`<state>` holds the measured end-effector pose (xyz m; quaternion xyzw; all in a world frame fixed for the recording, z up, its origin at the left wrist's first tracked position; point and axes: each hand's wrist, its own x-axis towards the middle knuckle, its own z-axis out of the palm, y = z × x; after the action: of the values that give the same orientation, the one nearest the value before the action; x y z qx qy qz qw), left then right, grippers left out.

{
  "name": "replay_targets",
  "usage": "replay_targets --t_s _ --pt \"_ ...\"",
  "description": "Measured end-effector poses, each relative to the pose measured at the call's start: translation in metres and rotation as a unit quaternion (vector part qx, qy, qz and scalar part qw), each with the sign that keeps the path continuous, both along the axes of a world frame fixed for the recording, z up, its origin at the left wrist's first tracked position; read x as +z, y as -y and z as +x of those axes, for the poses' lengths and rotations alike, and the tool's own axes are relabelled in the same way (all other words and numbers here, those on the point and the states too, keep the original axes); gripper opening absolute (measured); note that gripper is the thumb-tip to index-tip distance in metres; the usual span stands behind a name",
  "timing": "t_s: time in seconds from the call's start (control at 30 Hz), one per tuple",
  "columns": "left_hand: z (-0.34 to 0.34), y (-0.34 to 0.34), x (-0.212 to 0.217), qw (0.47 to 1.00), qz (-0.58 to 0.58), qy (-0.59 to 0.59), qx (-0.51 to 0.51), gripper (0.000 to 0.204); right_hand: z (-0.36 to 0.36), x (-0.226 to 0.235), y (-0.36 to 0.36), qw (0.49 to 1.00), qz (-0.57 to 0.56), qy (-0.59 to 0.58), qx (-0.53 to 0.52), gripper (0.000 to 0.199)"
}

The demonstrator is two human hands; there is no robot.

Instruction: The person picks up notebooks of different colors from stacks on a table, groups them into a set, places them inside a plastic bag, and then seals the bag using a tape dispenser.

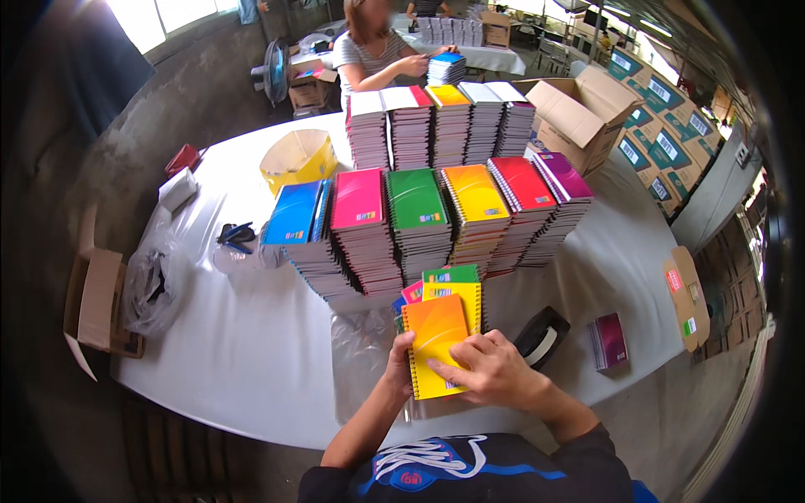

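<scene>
A yellow-orange spiral notebook (pixel 438 323) is tilted up in front of me. My left hand (pixel 401 362) grips its coiled left edge, with the thumb at the cover. My right hand (pixel 495 369) bends over the right side, its index finger across the lower cover and the other fingers curled. Just behind it are a second yellow notebook (pixel 471 295), a green one (pixel 453 274) and a pink one (pixel 412 292), fanned out and partly covered. Clear plastic (pixel 356 360) lies under them on the table. Tall notebook stacks begin beyond, with blue (pixel 292 214), pink (pixel 358 199) and green (pixel 417 199) covers.
Right of my hands are a black tape dispenser (pixel 542 337) and a small purple notebook pile (pixel 608 341). A yellow cardboard ring (pixel 298 159), pliers (pixel 237 237) and a plastic bag (pixel 158 281) lie left. An open carton (pixel 579 113) stands far right; a person (pixel 369 54) handles notebooks opposite.
</scene>
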<state>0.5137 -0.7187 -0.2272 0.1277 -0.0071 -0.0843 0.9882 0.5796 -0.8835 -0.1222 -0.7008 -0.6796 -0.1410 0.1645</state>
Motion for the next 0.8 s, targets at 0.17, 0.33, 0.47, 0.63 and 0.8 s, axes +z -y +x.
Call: replay_targets --t_s 0.17,0.33,0.47,0.63,0.8 --pt "-0.004 0.0 -0.001 0.992 0.037 -0.122 -0.011 0.06 0.089 0.042 0.013 0.994 -0.031 -0.094 -0.038 0.074" --pt "0.015 0.012 0.01 0.992 0.038 -0.118 -0.035 0.058 0.229 -0.001 0.021 0.94 -0.029 0.032 -0.338 0.084" --pt "0.018 0.006 0.013 0.99 0.06 -0.124 0.003 0.057 0.251 -0.005 0.026 0.956 -0.007 0.022 -0.293 0.065" --pt "0.03 0.006 0.027 0.991 0.04 -0.128 0.028 0.056 0.264 0.027 0.027 0.936 -0.006 -0.241 -0.255 0.052" --pt "0.037 0.013 0.047 0.998 -0.008 -0.069 0.004 0.061 0.248 0.036 0.027 0.951 0.171 -0.118 -0.228 0.038"
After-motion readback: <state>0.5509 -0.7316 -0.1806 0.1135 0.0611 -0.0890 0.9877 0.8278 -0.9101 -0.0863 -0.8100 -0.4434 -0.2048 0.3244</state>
